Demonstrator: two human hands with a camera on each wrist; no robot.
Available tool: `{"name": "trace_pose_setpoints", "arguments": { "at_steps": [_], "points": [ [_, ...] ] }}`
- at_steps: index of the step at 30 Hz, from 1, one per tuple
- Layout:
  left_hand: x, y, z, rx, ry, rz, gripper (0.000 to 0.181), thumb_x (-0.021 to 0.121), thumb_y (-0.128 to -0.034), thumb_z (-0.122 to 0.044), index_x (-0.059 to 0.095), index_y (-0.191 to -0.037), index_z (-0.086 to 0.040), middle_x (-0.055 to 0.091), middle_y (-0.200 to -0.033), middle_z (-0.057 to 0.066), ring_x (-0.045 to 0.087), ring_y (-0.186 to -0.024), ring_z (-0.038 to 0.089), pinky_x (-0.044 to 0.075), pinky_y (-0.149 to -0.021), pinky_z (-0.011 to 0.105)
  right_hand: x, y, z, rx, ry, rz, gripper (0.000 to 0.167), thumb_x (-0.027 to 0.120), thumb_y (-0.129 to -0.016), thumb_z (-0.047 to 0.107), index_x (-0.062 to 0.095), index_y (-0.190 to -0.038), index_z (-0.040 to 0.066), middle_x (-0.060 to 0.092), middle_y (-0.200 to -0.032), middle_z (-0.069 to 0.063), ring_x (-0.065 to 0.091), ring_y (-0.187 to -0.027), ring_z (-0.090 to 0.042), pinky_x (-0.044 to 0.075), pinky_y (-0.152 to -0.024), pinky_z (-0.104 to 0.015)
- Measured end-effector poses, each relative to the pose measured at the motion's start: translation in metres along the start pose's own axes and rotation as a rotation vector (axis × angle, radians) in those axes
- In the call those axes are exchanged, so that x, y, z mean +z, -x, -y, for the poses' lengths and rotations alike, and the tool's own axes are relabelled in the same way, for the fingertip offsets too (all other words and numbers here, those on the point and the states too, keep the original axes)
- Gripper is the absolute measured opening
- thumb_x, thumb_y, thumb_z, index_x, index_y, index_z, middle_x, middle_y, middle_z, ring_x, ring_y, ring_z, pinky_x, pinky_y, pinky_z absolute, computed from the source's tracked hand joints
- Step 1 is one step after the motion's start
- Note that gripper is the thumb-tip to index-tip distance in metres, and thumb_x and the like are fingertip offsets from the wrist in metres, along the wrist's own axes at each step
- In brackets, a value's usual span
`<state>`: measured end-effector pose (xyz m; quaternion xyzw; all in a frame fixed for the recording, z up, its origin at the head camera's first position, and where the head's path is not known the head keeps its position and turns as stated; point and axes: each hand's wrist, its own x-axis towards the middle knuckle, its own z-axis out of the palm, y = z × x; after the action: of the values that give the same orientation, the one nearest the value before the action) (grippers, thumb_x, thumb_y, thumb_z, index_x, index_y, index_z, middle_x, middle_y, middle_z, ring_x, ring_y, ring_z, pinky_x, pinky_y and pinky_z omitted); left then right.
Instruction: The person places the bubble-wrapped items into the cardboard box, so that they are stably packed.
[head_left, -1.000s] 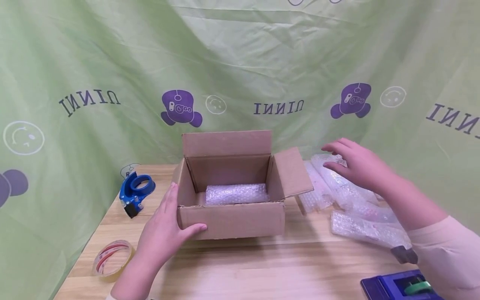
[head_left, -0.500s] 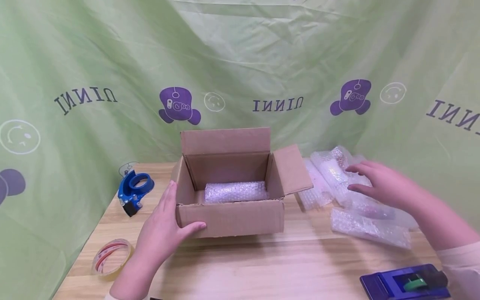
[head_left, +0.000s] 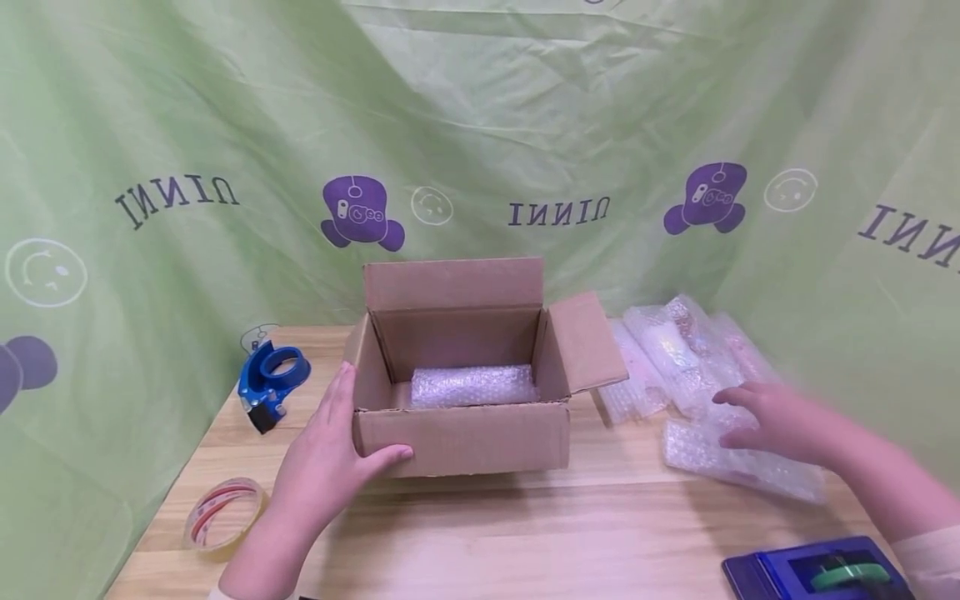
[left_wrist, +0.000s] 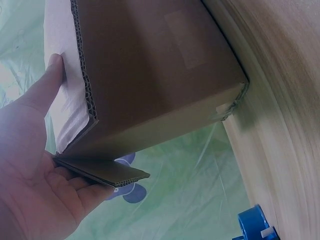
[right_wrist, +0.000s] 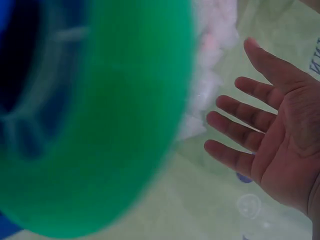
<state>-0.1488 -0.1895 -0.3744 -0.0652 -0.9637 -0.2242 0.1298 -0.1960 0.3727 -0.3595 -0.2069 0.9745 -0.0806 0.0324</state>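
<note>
While the left hand (head_left: 322, 458) grips the cardboard box (head_left: 461, 442) at its 8 o'clock corner, its fingers lie along the left wall and its thumb along the front face (clock read from box centre, 12 away from the wearer). Box: on the wood-grain counter (head_left: 480, 542), opening upward, long axis 9 to 3. Rear flap (head_left: 453, 285) upright at 12; right flap (head_left: 587, 343) folded outward toward 3. Left wrist view: fingers pass behind a side flap (left_wrist: 107, 171) jutting outward.

Inside the box: one bubble-wrapped roll (head_left: 472, 387), long axis likewise 9 to 3, parallel to the front wall; its 3 o'clock end near the right wall, a strip of box floor showing at its 9 o'clock end.

Right hand (head_left: 783, 425): just past 3, over the nearer bubble-wrapped packet (head_left: 693, 450). Fingers and thumb spread; contact with the packet cannot be told. Packet's long axis about 10 to 4. Further packets (head_left: 660, 354) overlap at 3, axes roughly 11 to 5.

Blue tape cutter (head_left: 258, 377) at 9, black end toward 7. Clear tape roll (head_left: 198, 529) at 8, beside the left forearm. Blue dispenser (head_left: 780, 571) with green ring (head_left: 851, 574) at 4, near the right sleeve. Printed green cloth (head_left: 480, 108) hangs at 12.
</note>
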Motion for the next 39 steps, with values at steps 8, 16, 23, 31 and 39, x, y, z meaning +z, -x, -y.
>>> {"name": "trace_pose_setpoints", "arguments": {
  "at_steps": [8,16,23,31,39],
  "points": [
    [0.001,0.000,0.001,0.005,-0.005,-0.011,0.129,0.069,-0.0686,-0.077,0.005,-0.159,-0.010,0.016,-0.163,0.016,0.033,-0.141,0.044,0.039,-0.104,0.064,0.018,0.010,-0.011,-0.045,0.073,0.053,0.056,0.081,-0.073,0.043,0.068,-0.111,0.003,0.069,-0.100,-0.007,0.066,-0.085,-0.024,0.056,-0.075,-0.045],
    [0.002,0.001,0.000,0.006,-0.004,-0.014,0.129,0.069,-0.0687,-0.077,0.005,-0.159,-0.011,0.016,-0.164,0.015,0.034,-0.141,0.044,0.039,-0.104,0.064,0.033,0.015,-0.014,0.057,0.010,0.118,0.059,0.083,-0.067,0.033,0.066,-0.115,0.004,0.065,-0.105,-0.014,0.064,-0.089,-0.030,0.054,-0.076,-0.053],
    [0.002,0.001,0.000,0.000,-0.003,-0.012,0.129,0.070,-0.0687,-0.076,0.004,-0.159,-0.012,0.016,-0.164,0.014,0.034,-0.141,0.044,0.039,-0.105,0.063,0.043,0.016,-0.014,0.051,0.035,0.079,0.064,0.082,-0.063,0.021,0.062,-0.120,-0.003,0.064,-0.110,-0.025,0.064,-0.095,-0.040,0.052,-0.084,-0.061],
    [0.002,0.001,0.001,-0.007,-0.007,-0.005,0.129,0.070,-0.0687,-0.076,0.004,-0.159,-0.012,0.017,-0.164,0.015,0.033,-0.141,0.044,0.038,-0.105,0.064,0.051,0.015,-0.014,0.033,0.119,0.029,0.060,0.079,-0.060,0.012,0.063,-0.117,-0.001,0.064,-0.107,-0.024,0.065,-0.094,-0.041,0.053,-0.084,-0.060],
    [0.001,0.000,0.000,-0.012,-0.008,0.007,0.129,0.071,-0.0687,-0.075,0.003,-0.159,-0.011,0.016,-0.164,0.015,0.033,-0.141,0.044,0.038,-0.105,0.064,0.050,0.013,-0.018,0.028,0.104,0.037,0.054,0.079,-0.065,0.016,0.066,-0.114,-0.001,0.067,-0.101,-0.017,0.066,-0.088,-0.034,0.055,-0.080,-0.056]
  ]
}}
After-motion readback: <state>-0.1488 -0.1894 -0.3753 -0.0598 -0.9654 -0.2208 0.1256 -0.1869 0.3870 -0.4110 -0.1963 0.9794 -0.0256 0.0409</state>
